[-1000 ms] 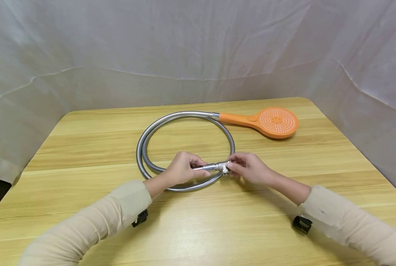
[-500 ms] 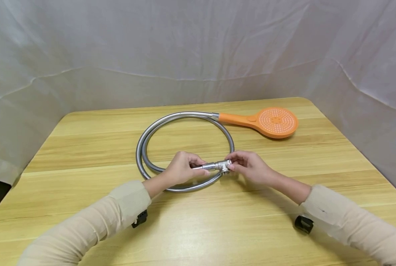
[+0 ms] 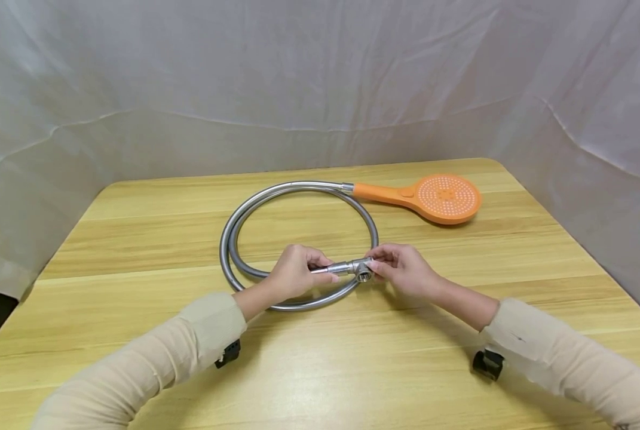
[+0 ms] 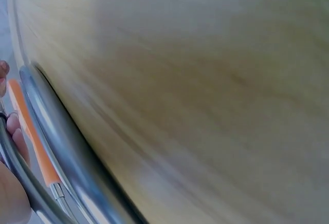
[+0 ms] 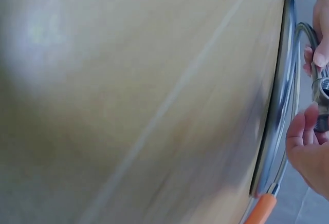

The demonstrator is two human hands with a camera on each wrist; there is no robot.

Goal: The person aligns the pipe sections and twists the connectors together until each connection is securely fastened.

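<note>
A metal shower hose (image 3: 225, 245) lies in loops on the table, its far end joined to an orange shower head (image 3: 447, 199). Near the front of the loop, my left hand (image 3: 293, 273) pinches the hose's chrome end between thumb and fingers. Against that end sits a silver T-shaped pipe fitting (image 3: 363, 270), whose side opening faces me. My right hand (image 3: 406, 272) pinches the fitting's other end. In the right wrist view the fitting's round opening (image 5: 325, 86) shows between both hands. Whether the thread is engaged inside the joint is hidden.
The wooden table (image 3: 320, 370) has a pale grey cloth (image 3: 320, 77) hanging behind it and along its sides. The shower head lies at the back right, beyond my right hand.
My right hand has turned the T-shaped fitting, so its side opening has swung from pointing down to facing me. The left hand keeps its hold; hose loops and shower head stay nearly still.
</note>
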